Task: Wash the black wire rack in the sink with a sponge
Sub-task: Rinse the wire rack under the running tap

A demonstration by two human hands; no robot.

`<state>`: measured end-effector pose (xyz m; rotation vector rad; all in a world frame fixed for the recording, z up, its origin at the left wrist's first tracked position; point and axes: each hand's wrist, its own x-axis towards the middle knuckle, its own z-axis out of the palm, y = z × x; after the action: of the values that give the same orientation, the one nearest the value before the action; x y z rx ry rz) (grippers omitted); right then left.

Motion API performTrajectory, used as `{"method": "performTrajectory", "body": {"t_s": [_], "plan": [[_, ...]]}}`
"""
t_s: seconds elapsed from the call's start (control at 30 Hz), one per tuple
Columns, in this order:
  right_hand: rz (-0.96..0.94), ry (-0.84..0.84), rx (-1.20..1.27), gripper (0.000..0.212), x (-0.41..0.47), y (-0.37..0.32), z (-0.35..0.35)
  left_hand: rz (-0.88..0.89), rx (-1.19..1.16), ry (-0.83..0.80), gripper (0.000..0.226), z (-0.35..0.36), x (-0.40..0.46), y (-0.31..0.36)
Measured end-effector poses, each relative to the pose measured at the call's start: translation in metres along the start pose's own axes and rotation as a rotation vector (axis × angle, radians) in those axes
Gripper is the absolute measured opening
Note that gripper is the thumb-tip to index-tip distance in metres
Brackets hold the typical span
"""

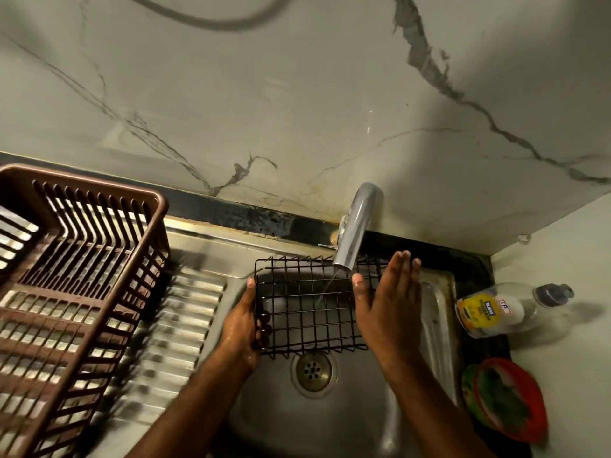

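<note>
1. Left hand [243, 328] has a clenched grip on the left edge of the black wire rack [307, 305], fingers curled through the mesh and thumb along the side wire.
2. Right hand [388, 302] has a released grip: its fingers are straight and together, the palm flat against the rack's right side, steadying it and grasping nothing.
3. Position: the rack is held up over the sink [347, 418], above the drain [313, 369], its far edge just under the tap [355, 233].
4. Water runs in 1 thin stream from the tap through the mesh near the rack's middle.
5. Step in hand, as I judge it: wetting or rinsing the rack under the stream; scrubbing is not going on, since neither hand holds a sponge.
6. No sponge can be picked out for certain; the red bowl [506, 401] on the table at the right holds something green that may be a scrubber, but I cannot tell.
7. A soap bottle [496, 309] lies on its side nearby; a brown dish basket [76, 269] stands on the drainboard at left.
8. Next move calls for the right hand to leave the rack and fetch a sponge while the left keeps its hold, so the rack does not drop into the basin.
</note>
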<state>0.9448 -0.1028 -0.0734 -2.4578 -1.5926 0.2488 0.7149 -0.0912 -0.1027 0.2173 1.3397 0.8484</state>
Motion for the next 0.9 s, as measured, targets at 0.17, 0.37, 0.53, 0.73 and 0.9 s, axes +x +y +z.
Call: {"method": "performTrajectory", "body": {"t_s": [0.17,0.37,0.53,0.73,0.9], "plan": [[-0.181,-0.013,0.022,0.089,-0.049,-0.083,0.001,-0.006,-0.044,0.013,0.052,0.025,-0.007,-0.018],[-0.212,0.045,0.004,0.081,-0.065,-0.105,0.001,0.065,-0.085,0.011,0.038,0.037,-0.007,-0.024],[0.125,0.000,-0.016,0.094,-0.004,-0.025,-0.005,-0.001,-0.095,0.028,0.050,0.020,0.003,-0.033],[0.137,-0.016,0.010,0.099,-0.015,-0.045,-0.001,-0.004,-0.103,0.008,0.052,0.021,0.004,-0.038],[-0.150,-0.038,0.019,0.093,-0.089,-0.115,0.011,0.039,-0.183,-0.046,0.086,0.009,0.028,-0.060]]}}
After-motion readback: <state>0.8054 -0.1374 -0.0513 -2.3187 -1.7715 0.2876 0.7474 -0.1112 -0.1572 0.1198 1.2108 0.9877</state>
